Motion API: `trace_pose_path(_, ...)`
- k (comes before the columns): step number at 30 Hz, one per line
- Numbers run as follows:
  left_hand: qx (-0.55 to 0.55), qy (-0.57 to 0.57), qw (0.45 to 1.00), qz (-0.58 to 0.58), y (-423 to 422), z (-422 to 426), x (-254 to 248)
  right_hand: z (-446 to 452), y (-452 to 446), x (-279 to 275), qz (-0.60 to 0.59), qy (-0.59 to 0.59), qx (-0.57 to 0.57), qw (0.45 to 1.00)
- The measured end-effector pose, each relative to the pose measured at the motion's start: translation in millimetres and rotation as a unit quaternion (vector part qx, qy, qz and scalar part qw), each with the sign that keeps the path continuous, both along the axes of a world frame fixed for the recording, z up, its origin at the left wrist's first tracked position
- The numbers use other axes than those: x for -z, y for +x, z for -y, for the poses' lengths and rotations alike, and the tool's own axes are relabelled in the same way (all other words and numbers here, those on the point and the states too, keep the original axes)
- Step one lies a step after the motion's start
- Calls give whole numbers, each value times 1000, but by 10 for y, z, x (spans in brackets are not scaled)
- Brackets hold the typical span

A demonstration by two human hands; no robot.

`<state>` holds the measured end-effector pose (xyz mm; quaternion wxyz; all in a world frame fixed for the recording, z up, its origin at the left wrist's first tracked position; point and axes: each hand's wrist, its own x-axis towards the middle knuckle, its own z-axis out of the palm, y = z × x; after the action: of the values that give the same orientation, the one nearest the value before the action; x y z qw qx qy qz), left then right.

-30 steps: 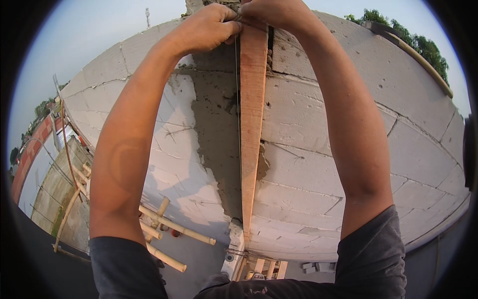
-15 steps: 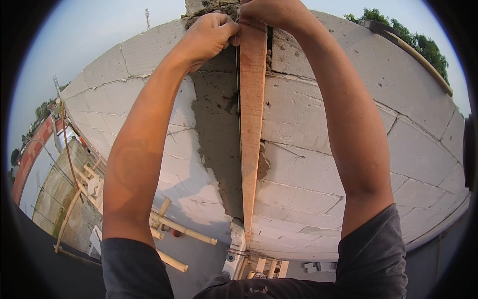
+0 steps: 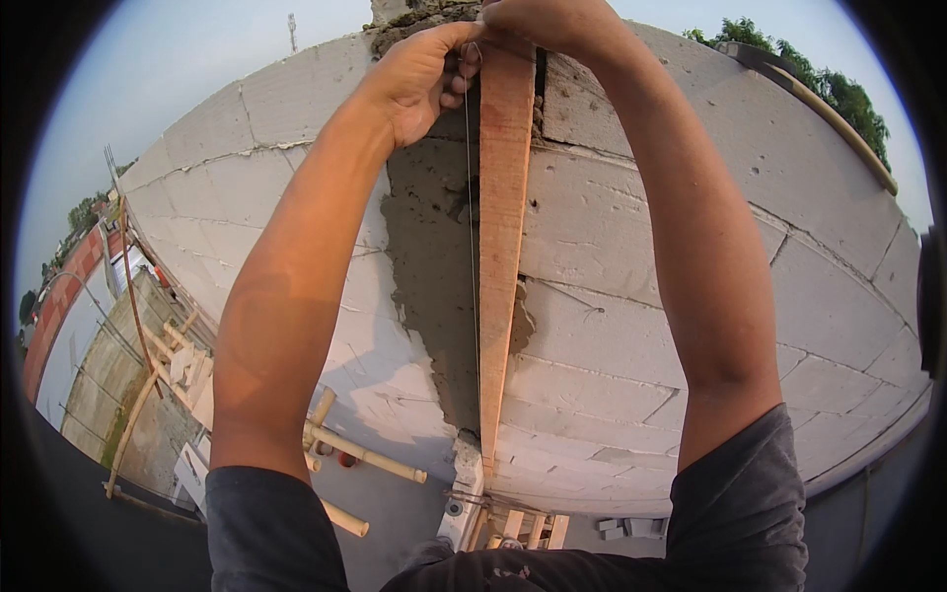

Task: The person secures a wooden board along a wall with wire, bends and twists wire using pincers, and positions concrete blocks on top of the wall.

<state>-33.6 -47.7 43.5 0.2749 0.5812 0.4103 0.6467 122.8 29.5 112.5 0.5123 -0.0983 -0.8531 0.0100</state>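
A long wooden board point(image 3: 505, 187) stands upright against the block wall, narrowing downward in this view. Along its left edge hangs a thin string point(image 3: 471, 158). My left hand point(image 3: 426, 84) is at the board's upper left, thumb and forefinger pinched at the string's top, the other fingers curled and the palm partly showing. My right hand point(image 3: 552, 22) bends over the board's top, closed, its fingertips close to my left ones; what they grip is hidden. Left of the board runs a strip of damp grey mortar point(image 3: 429, 266).
Pale block wall point(image 3: 612, 227) spreads to both sides. Bamboo poles point(image 3: 370, 456) stick out at lower left, and loose blocks point(image 3: 631, 528) lie far below. A curved pole point(image 3: 829, 128) rests on the wall top at right. Rough mortar point(image 3: 419, 20) tops the middle.
My left hand has turned so that its palm and curled fingers show more, and its wrist has shifted slightly right. My right hand has moved slightly right, staying at the board's top.
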Motion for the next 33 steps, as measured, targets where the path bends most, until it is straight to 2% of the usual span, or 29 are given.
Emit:
trace_pose_path(2,-9,-2,1000,2,20,7,12,-4,-8,-1,-9,19,-22,1000)
trace_pose_path(4,-22,17,998,-55,26,2,20,-5,-37,-38,8,-30,3,1000)
trace_pose_path(8,-39,9,993,-107,-52,-28,-43,65,25,-29,9,-37,-3,999)
trace_pose_path(10,-137,41,955,-260,-49,0,-91,40,-6,-32,4,-47,-8,999)
trace_pose_path(11,-136,41,955,-260,-31,53,-141,17,-14,-34,4,-47,-7,999)
trace_pose_path(13,-254,30,864,-434,8,181,-250,-25,-34,-34,5,-10,18,1000)
trace_pose_path(14,-253,29,864,-435,4,185,-269,-47,-44,-34,4,-10,18,1000)
trace_pose_path(16,-282,92,808,-509,-1,190,-300,-91,-66,-35,-4,-2,18,1000)
trace_pose_path(17,-283,91,808,-509,6,211,-318,-66,-56,-35,-4,-3,18,1000)
trace_pose_path(19,-298,78,772,-556,22,258,-366,-18,-26,-39,9,-25,13,1000)
trace_pose_path(23,-292,55,776,-557,52,317,-434,35,-6,-35,15,-42,14,999)
trace_pose_path(25,-244,6,822,-515,33,305,-454,5,-24,-42,9,-28,9,1000)
trace_pose_path(29,-245,41,825,-507,33,279,-415,54,13,-40,10,-39,22,999)
trace_pose_path(33,-274,-15,831,-483,88,305,-530,111,65,-47,28,-54,8,998)
